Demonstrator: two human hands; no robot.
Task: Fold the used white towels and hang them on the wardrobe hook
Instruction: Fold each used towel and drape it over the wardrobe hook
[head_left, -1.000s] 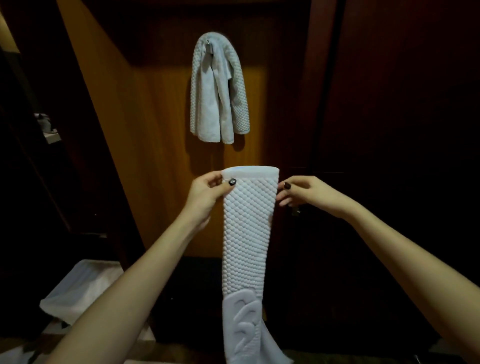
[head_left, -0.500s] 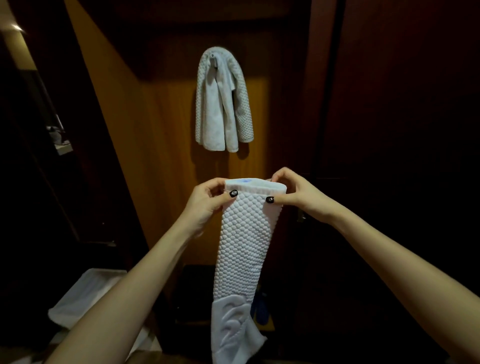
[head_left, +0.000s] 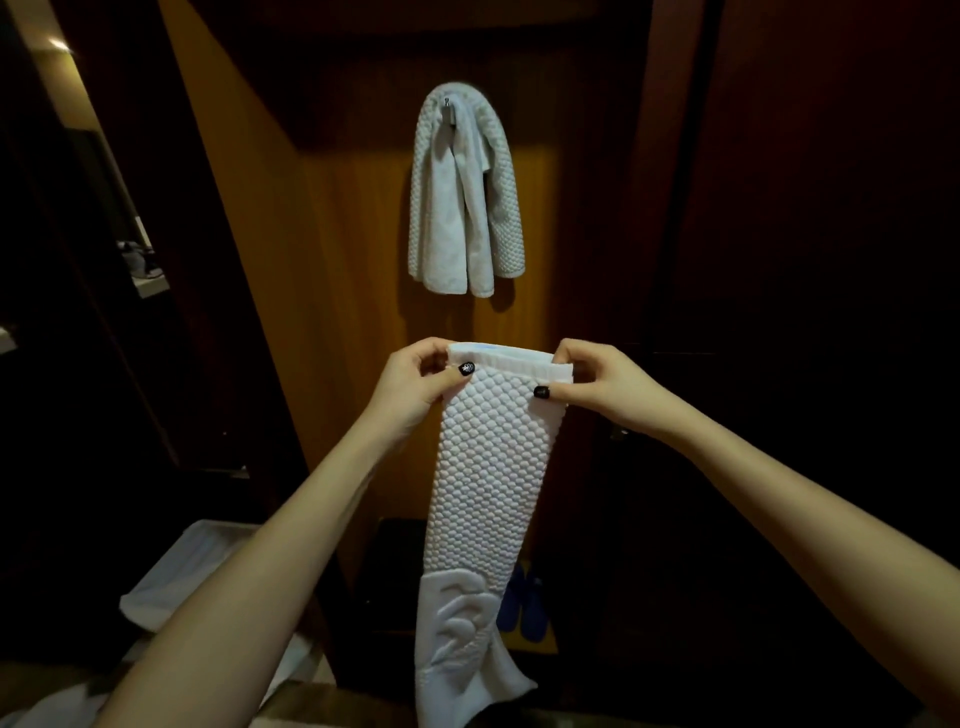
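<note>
Head view: left hand (head_left: 415, 387) and right hand (head_left: 605, 387) pinch folded towel (head_left: 488, 467).

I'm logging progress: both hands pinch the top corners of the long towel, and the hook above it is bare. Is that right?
Not quite. The hook is not bare: a folded towel already hangs on it, as the head view shows. The left hand and right hand do pinch the top corners of the long towel.

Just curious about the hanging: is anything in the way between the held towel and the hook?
Nothing stands between the held towel and the hook, but a hung towel already drapes over that hook.
</note>
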